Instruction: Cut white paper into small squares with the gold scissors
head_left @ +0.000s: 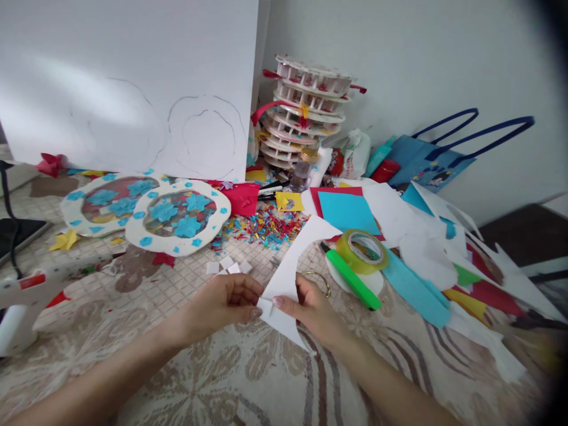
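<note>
Together, the left hand [228, 300] and right hand [316, 307] pinch the white paper [284, 277], fingers closed on it, above the table [190, 390].

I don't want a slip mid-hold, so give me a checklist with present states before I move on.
1. White paper held by right hand: ok, thumb on its face.
2. Left hand gripping too: cannot tell; fingertips are at the paper's left edge.
3. Green tool out of both hands: ok, beside the tape roll.
4. Space beyond left hand free: not ok, small white squares lie close.
5. Glue gun cool: cannot tell.
</note>
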`<move>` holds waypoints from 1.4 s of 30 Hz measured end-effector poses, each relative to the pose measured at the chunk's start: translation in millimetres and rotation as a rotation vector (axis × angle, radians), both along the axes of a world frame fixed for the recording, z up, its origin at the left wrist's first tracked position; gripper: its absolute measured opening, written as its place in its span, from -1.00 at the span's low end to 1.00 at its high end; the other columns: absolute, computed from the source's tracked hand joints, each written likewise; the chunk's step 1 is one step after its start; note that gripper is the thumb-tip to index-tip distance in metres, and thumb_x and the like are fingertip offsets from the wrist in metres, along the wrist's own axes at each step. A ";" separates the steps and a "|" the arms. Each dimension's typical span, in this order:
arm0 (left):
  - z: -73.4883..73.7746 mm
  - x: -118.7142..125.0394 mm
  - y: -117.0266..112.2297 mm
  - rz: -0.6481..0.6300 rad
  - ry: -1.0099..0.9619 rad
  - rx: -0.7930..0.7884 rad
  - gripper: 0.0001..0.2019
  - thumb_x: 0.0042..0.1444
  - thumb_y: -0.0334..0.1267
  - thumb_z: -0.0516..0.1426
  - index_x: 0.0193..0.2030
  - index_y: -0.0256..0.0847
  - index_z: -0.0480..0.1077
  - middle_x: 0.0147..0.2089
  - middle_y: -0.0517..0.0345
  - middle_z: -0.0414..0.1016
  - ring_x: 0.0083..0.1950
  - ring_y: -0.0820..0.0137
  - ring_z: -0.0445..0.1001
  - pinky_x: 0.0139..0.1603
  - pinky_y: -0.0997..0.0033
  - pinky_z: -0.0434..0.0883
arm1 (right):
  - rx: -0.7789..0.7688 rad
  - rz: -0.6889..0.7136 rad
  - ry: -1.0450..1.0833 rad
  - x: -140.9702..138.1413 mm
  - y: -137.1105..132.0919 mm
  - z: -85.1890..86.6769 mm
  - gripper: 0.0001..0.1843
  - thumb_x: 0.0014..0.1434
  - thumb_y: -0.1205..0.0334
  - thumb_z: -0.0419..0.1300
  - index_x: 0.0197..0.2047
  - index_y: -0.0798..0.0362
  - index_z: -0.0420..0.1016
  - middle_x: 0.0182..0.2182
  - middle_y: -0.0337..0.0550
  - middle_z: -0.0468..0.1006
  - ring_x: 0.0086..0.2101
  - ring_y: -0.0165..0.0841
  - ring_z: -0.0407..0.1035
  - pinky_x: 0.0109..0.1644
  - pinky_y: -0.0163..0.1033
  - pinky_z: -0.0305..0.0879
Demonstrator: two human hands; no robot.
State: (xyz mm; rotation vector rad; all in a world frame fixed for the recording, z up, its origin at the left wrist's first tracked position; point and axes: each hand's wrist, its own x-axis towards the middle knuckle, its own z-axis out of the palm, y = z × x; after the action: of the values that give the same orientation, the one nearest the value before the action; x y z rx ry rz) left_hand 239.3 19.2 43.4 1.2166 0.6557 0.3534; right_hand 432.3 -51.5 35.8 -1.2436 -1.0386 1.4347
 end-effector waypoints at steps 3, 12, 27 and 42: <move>1.8 1.2 -3.5 -0.021 -0.018 0.012 -0.80 -0.04 -0.34 0.27 -0.25 -0.25 0.40 -0.38 0.23 0.48 -0.41 0.52 0.39 -0.41 0.53 0.30 | -0.067 -0.012 0.026 -4.3 -3.1 -3.3 -0.69 -0.07 0.14 0.40 -0.29 0.10 0.48 -0.42 -0.24 0.55 -0.44 -0.44 0.36 -0.40 -0.39 0.25; 17.6 4.6 -15.6 0.065 0.076 0.495 -0.77 0.07 -0.39 0.17 -0.09 -0.21 0.40 -0.28 0.14 0.51 -0.29 0.40 0.45 -0.24 0.39 0.41 | -0.130 -0.149 0.291 -6.4 -3.1 -9.1 -0.68 -0.11 0.22 0.42 -0.26 0.09 0.51 -0.40 -0.23 0.59 -0.42 -0.40 0.42 -0.32 -0.33 0.31; 20.9 2.9 -13.8 0.042 0.080 0.565 -0.78 0.10 -0.40 0.14 -0.10 -0.17 0.48 -0.24 0.11 0.54 -0.30 0.39 0.46 -0.29 0.43 0.41 | -0.189 -0.138 0.363 -9.8 -3.3 -2.8 -0.69 -0.19 0.26 0.44 -0.32 0.08 0.51 -0.45 -0.25 0.59 -0.44 -0.38 0.43 -0.32 -0.32 0.31; 16.2 4.5 -14.9 0.087 -0.119 0.190 -0.76 0.17 -0.25 0.12 -0.02 -0.19 0.38 -0.18 0.09 0.53 -0.22 0.38 0.48 -0.22 0.39 0.42 | -0.156 -0.111 0.368 -7.1 -4.8 -6.9 -0.66 -0.11 0.26 0.41 -0.22 0.09 0.51 -0.37 -0.19 0.61 -0.37 -0.34 0.46 -0.26 -0.27 0.31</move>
State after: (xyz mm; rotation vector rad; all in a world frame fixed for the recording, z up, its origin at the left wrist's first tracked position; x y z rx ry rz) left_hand 243.7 4.3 59.6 1.3392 0.5829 0.5666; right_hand 425.2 -56.3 28.9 -1.0722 -0.6108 1.6054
